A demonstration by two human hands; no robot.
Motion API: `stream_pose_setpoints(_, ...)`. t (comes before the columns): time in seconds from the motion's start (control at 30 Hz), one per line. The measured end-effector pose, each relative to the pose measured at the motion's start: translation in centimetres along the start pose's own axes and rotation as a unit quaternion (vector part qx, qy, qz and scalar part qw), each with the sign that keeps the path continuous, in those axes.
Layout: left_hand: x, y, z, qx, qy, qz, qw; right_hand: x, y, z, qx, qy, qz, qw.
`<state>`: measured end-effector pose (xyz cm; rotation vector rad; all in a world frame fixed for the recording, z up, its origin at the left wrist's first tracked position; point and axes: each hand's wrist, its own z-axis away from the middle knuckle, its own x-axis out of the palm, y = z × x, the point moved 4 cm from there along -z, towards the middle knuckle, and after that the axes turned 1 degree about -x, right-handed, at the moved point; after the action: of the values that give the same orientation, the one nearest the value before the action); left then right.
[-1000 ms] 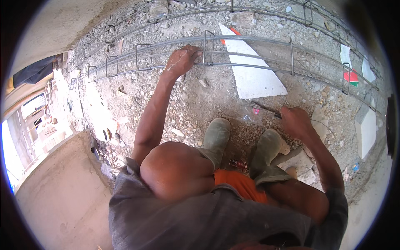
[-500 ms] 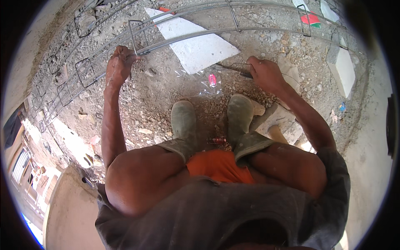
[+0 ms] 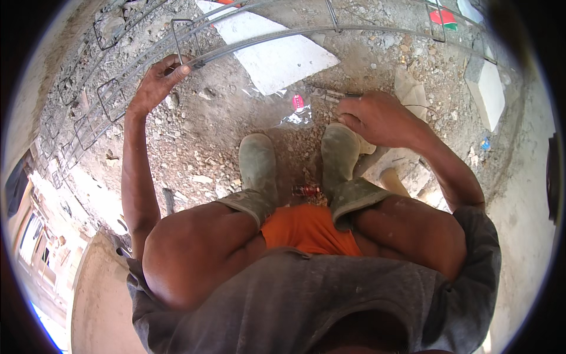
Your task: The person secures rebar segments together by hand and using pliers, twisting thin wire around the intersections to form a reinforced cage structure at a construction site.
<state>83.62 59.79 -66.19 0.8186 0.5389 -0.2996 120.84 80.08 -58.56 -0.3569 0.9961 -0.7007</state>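
Note:
My left hand [image 3: 154, 88] is closed, thumb against fingers, at the lower end of a square wire stirrup [image 3: 174, 36]. The stirrup sits on the long steel bars [image 3: 265, 39] of a rebar cage that curves across the far side. Low over the ground, my right hand [image 3: 380, 118] has its fingers curled in. A slim dark metal piece [image 3: 337, 95], either a tool or a wire bundle, shows at its fingertips. A thin wire [image 3: 425, 108] sticks out past the back of this hand. What lies inside the fingers is hidden.
A white slab [image 3: 283, 56] lies partly under the cage. Before my boots [image 3: 257, 162] is a pink-labelled clear wrapper [image 3: 298, 102]. A pale block [image 3: 488, 94] rests at right, near a wall [image 3: 530, 159]. Rubble covers the ground.
My right hand has come down and closer to my right boot, its fingers turning inward, with the metal piece shifting along. The left hand stays at the stirrup, its thumb now more visible.

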Motion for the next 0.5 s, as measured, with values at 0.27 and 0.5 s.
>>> stream_pose_setpoints(0.27,0.0,-1.1,-0.5,-0.004,-0.034,-0.065,0.997,-2.8,-2.5,1.5,0.028,-0.041,0.138,0.989)
stream_pose_setpoints(0.5,-0.4,0.4,-0.1,-0.042,-0.074,-0.089,0.992,-0.2,-1.2,0.0,0.056,0.051,0.195,0.978)
